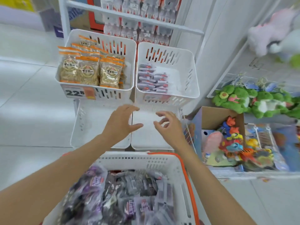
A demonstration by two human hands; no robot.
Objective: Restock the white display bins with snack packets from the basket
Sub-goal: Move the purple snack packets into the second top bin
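White tiled floor, white wall

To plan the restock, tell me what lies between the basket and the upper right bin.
Head view: the bare lower right bin lies between the basket and the upper right bin. The left hand and right hand hover above it.

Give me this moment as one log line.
left hand open, empty | right hand open, empty | both over lower bins | basket holds purple packets
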